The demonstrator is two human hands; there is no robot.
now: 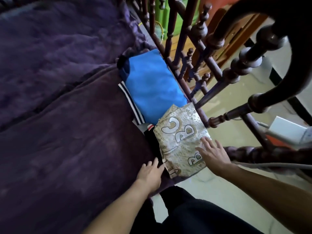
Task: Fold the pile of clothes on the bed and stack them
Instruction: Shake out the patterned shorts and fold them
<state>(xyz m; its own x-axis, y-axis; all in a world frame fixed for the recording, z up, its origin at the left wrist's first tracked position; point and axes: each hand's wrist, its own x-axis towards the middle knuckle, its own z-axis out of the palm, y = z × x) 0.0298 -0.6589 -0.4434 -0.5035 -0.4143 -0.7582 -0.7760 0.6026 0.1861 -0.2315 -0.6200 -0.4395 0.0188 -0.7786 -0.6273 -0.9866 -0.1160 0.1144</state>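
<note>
At the near edge of the patterned folded garment [181, 141], the right hand [213, 153] lies flat with fingers spread and straight, palm down, its fingertips [205, 139] resting on the beige cloth with large white letters. It grips nothing. The right forearm runs back and to the right from the garment, bare, reaching over the pale floor [236, 196].

The left hand [151, 173] sits just left of the same garment, palm down, fingers loosely extended and slightly apart, touching the dark fabric [154, 146] that shows from under the garment's left side. It too is open and holds nothing. Its forearm comes straight up from the bottom of the view, over the purple blanket [67, 115].

Beyond the patterned garment, touching its far edge, lies a folded blue garment [152, 85], on top of a piece with dark and white stripes [130, 103] showing along its left side. Both folded stacks sit on the blanket against the dark turned-wood bed rail [202, 68], which runs along their right. The person's dark trousers [185, 213] stand below the garment, beside the bed.
</note>
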